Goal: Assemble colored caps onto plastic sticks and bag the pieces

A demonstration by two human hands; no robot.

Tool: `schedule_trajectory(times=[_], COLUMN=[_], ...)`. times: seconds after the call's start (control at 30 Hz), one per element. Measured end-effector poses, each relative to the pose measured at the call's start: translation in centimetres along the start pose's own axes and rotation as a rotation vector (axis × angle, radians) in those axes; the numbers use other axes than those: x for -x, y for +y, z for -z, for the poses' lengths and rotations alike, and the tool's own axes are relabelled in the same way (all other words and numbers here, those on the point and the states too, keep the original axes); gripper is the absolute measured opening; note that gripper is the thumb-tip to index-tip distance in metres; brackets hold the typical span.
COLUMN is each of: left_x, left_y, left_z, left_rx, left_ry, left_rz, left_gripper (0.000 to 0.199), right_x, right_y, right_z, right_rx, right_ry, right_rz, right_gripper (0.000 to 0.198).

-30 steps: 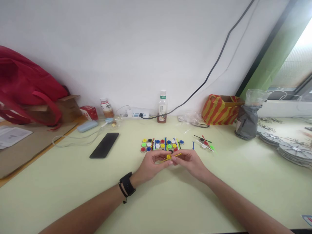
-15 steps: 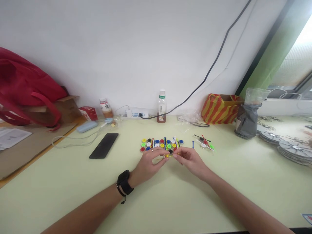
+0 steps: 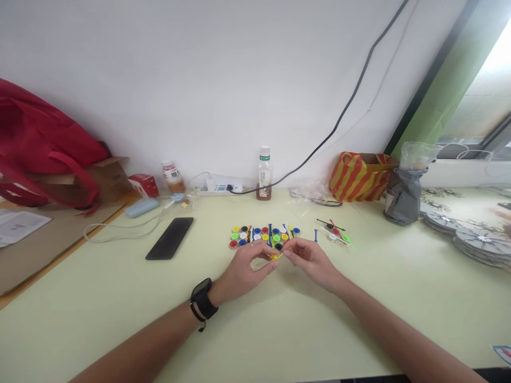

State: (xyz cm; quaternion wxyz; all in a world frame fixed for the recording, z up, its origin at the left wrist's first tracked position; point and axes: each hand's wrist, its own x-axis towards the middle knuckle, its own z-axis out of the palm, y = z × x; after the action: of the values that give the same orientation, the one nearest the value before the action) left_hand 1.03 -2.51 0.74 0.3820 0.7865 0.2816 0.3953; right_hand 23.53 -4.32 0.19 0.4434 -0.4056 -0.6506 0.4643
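1. The thin yellow plastic piece with a rounded knob [image 3: 275,257] lies between the fingertips of the left hand [image 3: 241,267] and the right hand [image 3: 315,264]; its long axis runs crosswise from one to the other, slanting a little away from the person toward the right
2. The knob is nearer the left hand, just under its forefinger, while the slim shaft points to the right fingertips
3. The right thumb and forefinger pinch the shaft; the left thumb and forefinger curve around the knob with a slight gap showing, and whether they press on it I cannot tell
4. Just beyond the fingers sits a close cluster of round, many-coloured plastic discs [image 3: 265,237] with slim coloured sticks standing or lying among them, partly hidden by the hands
5. Right of the cluster lies a single short blue plastic stick [image 3: 315,235], and past that a loose group of black, red, white and green plastic pieces [image 3: 346,239], nearer the right hand
6. All this is on a smooth pale-green tabletop [image 3: 255,330]; a flat black phone [image 3: 170,239] lies well apart to the left
7. Against the white wall [image 3: 199,80] stand a clear plastic bottle with a green-banded label [image 3: 264,175] and a red-and-yellow striped bag [image 3: 355,178]
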Motion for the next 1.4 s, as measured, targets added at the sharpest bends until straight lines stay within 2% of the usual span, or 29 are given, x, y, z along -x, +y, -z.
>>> schedule_trajectory(times=[0.1, 0.2, 0.27, 0.4, 0.47, 0.57, 0.6, 0.67, 0.7, 0.73, 0.8, 1.0, 1.4], left_x=[0.0, -0.2, -0.3, -0.5, -0.6, -0.6, -0.6, -0.6, -0.6, -0.6, -0.6, -0.6, -0.4], left_y=[0.0, -0.4, -0.8, -1.5, -1.6, -1.7, -1.7, -1.8, -1.8, -1.8, -1.8, -1.9, -2.1], left_z=[-0.2, -0.1, 0.0, 0.2, 0.3, 0.3, 0.3, 0.3, 0.3, 0.3, 0.3, 0.2, -0.1], left_rx=[0.192, 0.298, 0.353, 0.456, 0.492, 0.523, 0.529, 0.529, 0.524, 0.517, 0.508, 0.451, 0.441], left_ry=[-0.011, -0.026, -0.016, 0.021, 0.030, 0.037, 0.037, 0.043, 0.048, 0.052, 0.057, 0.043, 0.012], left_rz=[0.067, 0.170, 0.259, 0.374, 0.382, 0.377, 0.380, 0.388, 0.389, 0.389, 0.383, 0.371, 0.327], left_gripper=[0.023, 0.025, 0.033, 0.037, 0.036, 0.037, 0.038, 0.038, 0.038, 0.038, 0.037, 0.036, 0.031], right_x=[0.0, 0.2, 0.3, 0.6, 0.8, 0.9, 0.9, 0.9, 0.9, 0.8, 0.7, 0.6, 0.6], right_y=[-0.1, 0.1, 0.3, 0.3, 0.1, -0.3, -0.4, -0.6, -0.7, -0.7, -0.8, -0.8, 0.0], right_z=[0.0, 0.0, 0.3, 0.9, 0.9, 0.5, 0.3, 0.1, 0.0, 0.0, 0.0, -0.5, -0.6], right_rx=[0.003, 0.005, 0.083, 0.321, 0.343, 0.250, 0.215, 0.170, 0.159, 0.154, 0.143, 0.010, 0.103], right_ry=[0.014, 0.065, 0.106, 0.113, 0.095, 0.093, 0.090, 0.017, -0.043, -0.099, -0.147, -0.038, -0.045], right_rz=[0.013, 0.044, 0.089, 0.188, 0.207, 0.179, 0.158, 0.100, 0.075, 0.057, 0.034, -0.006, 0.040], right_gripper=[0.039, 0.050, 0.054, 0.041, 0.042, 0.055, 0.054, 0.037, 0.039, 0.049, 0.059, 0.035, 0.024])
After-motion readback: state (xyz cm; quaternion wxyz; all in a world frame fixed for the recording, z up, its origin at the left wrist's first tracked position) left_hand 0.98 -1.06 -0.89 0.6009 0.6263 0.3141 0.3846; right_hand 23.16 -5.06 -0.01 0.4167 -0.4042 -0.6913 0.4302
